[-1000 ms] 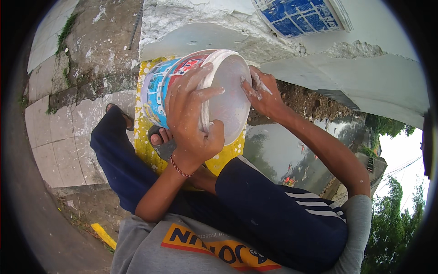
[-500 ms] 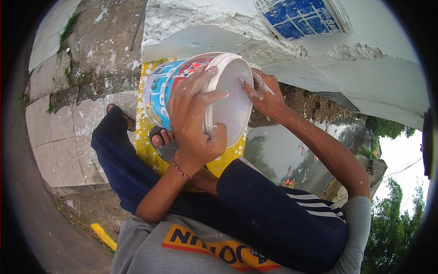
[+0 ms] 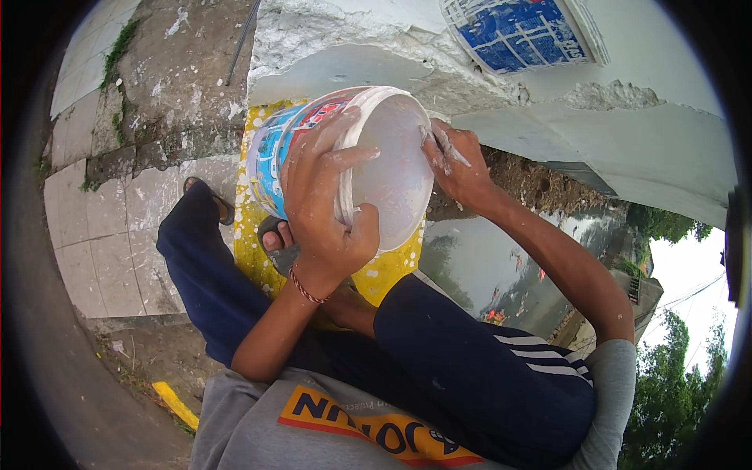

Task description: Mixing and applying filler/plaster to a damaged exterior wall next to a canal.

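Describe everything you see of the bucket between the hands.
The bucket looks like plastic, with a thick whitish rim, a blue and red printed outside, and a pale, cloudy interior. It is tipped on its side above a yellow, white-spotted surface, its round mouth facing picture right. The left hand grips it at the near side of the rim; the right hand touches the rim's right edge. Whether anything supports it underneath is hidden.
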`<state>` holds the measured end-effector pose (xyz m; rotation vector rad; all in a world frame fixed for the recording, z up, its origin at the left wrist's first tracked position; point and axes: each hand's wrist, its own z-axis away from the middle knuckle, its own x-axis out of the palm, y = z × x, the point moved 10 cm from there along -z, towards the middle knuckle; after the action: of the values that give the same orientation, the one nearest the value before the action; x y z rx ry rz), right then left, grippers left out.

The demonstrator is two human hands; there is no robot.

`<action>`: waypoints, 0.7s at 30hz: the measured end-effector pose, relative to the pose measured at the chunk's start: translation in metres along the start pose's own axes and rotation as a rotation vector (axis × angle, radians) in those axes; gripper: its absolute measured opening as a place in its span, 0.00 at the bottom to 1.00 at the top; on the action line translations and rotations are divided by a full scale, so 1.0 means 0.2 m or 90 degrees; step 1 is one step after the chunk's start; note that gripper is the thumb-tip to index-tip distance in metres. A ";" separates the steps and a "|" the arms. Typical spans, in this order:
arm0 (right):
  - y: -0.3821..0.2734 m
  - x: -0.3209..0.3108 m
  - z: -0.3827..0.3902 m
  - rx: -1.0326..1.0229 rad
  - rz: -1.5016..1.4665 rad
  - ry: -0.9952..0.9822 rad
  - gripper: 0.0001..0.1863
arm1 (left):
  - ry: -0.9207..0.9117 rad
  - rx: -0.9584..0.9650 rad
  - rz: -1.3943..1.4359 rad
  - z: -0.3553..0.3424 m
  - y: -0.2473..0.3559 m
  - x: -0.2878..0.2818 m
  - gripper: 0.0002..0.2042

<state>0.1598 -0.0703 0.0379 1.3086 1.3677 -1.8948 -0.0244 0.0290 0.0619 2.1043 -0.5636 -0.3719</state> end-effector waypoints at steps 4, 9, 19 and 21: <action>0.02 0.00 0.00 0.016 0.006 0.004 0.09 | -0.002 0.000 -0.014 0.01 0.01 0.01 0.21; 0.03 0.00 -0.01 0.010 0.014 0.002 0.11 | -0.033 0.014 -0.018 0.01 0.04 0.03 0.24; 0.02 0.00 0.02 -0.029 -0.011 0.018 0.08 | -0.042 0.023 -0.018 0.02 0.07 0.06 0.23; 0.02 -0.01 0.03 -0.078 0.022 0.024 0.08 | -0.039 0.024 -0.018 0.02 0.07 0.06 0.23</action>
<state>0.1607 -0.0776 0.0376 1.3053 1.4466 -1.7419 -0.0204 0.0128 0.0713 2.1453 -0.5810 -0.4472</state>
